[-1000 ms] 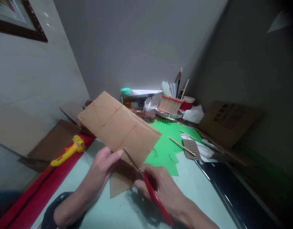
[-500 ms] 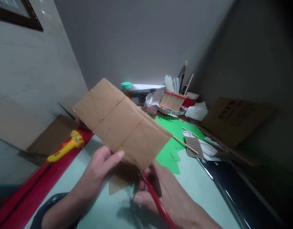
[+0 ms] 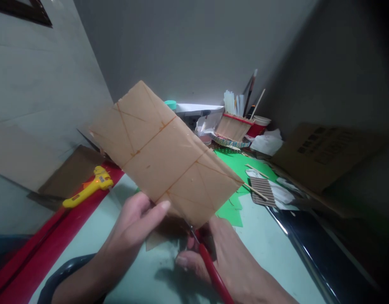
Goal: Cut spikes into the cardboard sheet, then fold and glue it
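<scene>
Dark, rounded sleeve edge (image 3: 62, 269) around the left forearm (image 3: 96, 264); left hand (image 3: 136, 223), right hand (image 3: 221, 253) and right forearm (image 3: 256, 283) bare.

Two hands (image 3: 136, 228) (image 3: 229, 255), one pair of scissors (image 3: 211, 266) and one line-marked cardboard panel (image 3: 169, 154) show. One yellow glue gun (image 3: 101, 180), one ridged piece (image 3: 260, 191) and one red cup (image 3: 256, 129) appear.

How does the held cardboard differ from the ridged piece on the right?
The cardboard is larger than the ridged piece. The cardboard's face has brown lines; the ridged piece shows parallel ridges. The left hand holds the cardboard up; the ridged piece lies under a thin stick. Both look brownish.
</scene>
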The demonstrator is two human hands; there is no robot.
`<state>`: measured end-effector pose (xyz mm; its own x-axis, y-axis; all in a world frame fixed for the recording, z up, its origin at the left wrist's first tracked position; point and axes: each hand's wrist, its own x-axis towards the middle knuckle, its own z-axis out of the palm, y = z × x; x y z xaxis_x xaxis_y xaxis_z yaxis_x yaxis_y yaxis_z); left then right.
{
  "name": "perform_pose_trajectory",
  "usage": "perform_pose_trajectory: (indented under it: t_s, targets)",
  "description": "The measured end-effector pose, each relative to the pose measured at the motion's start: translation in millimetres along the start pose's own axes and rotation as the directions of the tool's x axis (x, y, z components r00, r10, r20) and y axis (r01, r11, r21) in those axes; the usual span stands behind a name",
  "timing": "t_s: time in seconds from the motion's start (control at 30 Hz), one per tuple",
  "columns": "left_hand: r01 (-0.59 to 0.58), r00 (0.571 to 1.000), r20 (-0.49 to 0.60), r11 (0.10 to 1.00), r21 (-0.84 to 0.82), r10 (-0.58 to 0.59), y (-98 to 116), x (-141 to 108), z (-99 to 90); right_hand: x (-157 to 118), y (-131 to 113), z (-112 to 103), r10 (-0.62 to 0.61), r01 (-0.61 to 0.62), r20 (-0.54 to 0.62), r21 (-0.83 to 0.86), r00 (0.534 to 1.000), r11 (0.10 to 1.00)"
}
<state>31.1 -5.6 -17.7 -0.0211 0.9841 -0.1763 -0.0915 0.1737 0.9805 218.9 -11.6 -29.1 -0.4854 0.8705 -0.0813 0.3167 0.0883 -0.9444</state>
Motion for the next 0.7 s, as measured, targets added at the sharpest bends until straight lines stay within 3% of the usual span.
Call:
perform_pose_trajectory:
  t_s: [0.1,0.33,0.7]
  targets:
    - [-0.01,0.999,0.032,0.996,0.084,0.008,0,2,-2.2,3,-1,2,-0.018,0.018,0.016,0.013,1.0,1.0]
    - [-0.049,0.999,-0.012,0.985,0.165,0.052,2,3,-5.7,13,6,8,0.005,-0.007,-0.06,-0.031,0.998,1.0]
    - [-0.057,0.998,-0.031,0.992,0.115,0.061,1,9,-7.5,24,20,15,-0.059,0.034,-0.183,-0.136,0.981,0.99]
